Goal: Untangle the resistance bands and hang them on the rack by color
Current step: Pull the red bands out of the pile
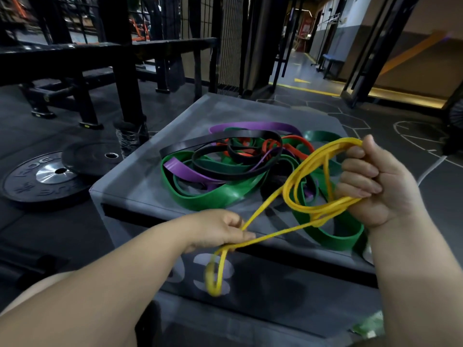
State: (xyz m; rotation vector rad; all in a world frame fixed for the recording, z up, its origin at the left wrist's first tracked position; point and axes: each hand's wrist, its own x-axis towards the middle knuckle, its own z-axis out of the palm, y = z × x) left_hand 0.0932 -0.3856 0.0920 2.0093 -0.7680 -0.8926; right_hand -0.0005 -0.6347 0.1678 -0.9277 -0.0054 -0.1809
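Dim gym, dark rubber floor, grey padded plyo box [140, 181] in front of us w/ the tangle on top. Weight plates [32, 181] lie on the floor to the left. Behind them is a black steel frame [120, 71]; we can't tell if that's the hanging rack.

The pile is green band [213, 199], purple band [255, 126], black band [213, 141] and red band [295, 140], all threaded thru each other. The yellow band [325, 209] is up off the pile, between our hands. Our right hand [375, 181] has its fingers curled round several yellow coils. Our left hand [220, 229] pinches two strands near the box's front edge, and a blurred loop dangles below it.

Risks as we see them:
- The strands twist together just below the right hand. Pulling our hands apart prob. cinches that twist into a knot instead of freeing it.
- The thin band is under some stretch. If the left pinch slips, it could snap back toward the right hand.
- We can't tell whether any yellow coil passes under the green band near the right-front corner. If so, lifting drags the pile toward the edge and bands drop to the floor.
- The dangling loop could catch on the box corner.
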